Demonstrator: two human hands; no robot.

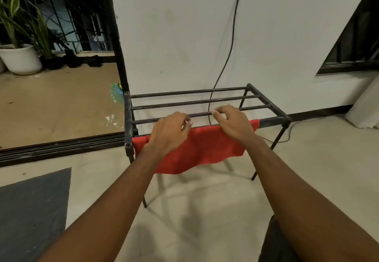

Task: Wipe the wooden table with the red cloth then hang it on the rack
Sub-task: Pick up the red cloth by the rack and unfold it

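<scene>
The red cloth (205, 146) hangs draped over the nearest bar of the black metal rack (268, 105), which stands low against the white wall. Its front flap drops toward the floor. My left hand (170, 134) hovers over the cloth's left half, fingers loosely curled just above the top fold. My right hand (231, 122) rests over the cloth's right part, its fingertips raised near the second bar with nothing between them. The wooden table is out of view.
A black cable (229, 52) runs down the wall behind the rack and along the floor. A sliding-door track (61, 146) and a balcony with potted plants (20, 56) lie left. A grey mat (34, 206) sits at lower left.
</scene>
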